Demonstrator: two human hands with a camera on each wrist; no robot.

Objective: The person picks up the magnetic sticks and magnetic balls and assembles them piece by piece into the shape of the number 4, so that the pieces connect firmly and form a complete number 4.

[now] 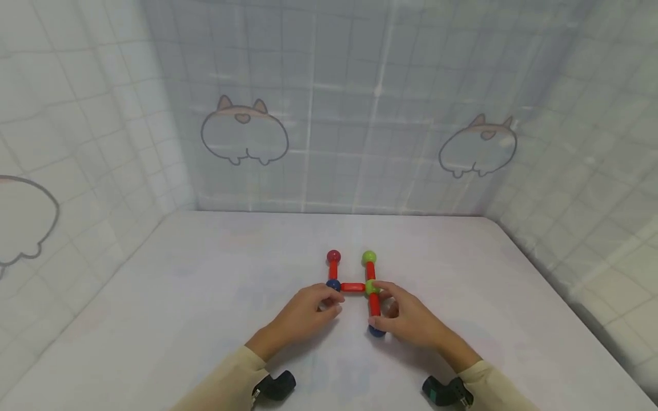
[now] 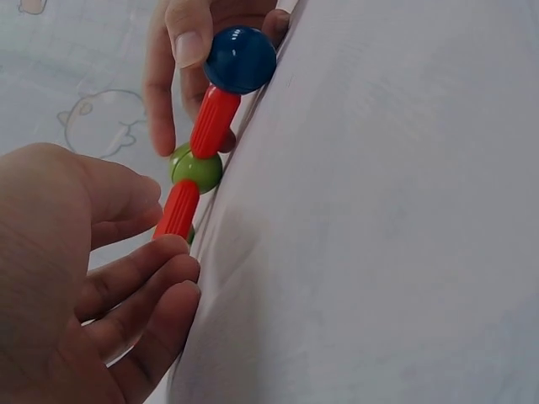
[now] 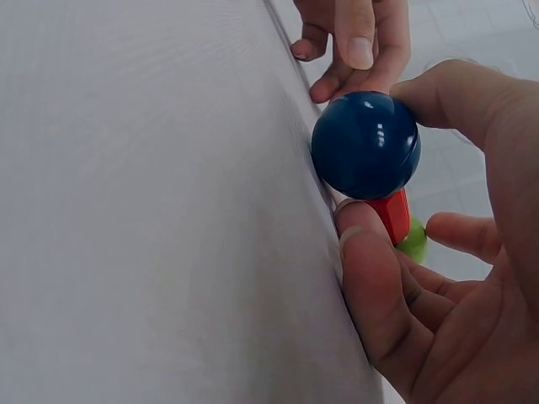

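Note:
On the white table lies a ball-and-stick toy frame of red rods (image 1: 353, 287) and coloured balls. Its left side has a red ball (image 1: 333, 256) and a dark blue ball (image 1: 333, 283). On the right are a far green ball (image 1: 369, 257), a middle green ball (image 1: 371, 287) and a near blue ball (image 3: 365, 145). My right hand (image 1: 411, 317) holds that near blue ball between thumb and fingers, its index finger at the middle green ball. Beside the left blue ball, my left hand (image 1: 308, 311) has loosely bent fingers, thumb and index apart, partly covering the ball.
White table surface (image 1: 205, 285) surrounds the frame. Behind the table hangs a pale grid-patterned curtain (image 1: 349, 142) with cartoon animals, and similar sheets flank both sides. A dark wrist device (image 1: 277, 386) is on the left wrist, another (image 1: 444, 392) on the right.

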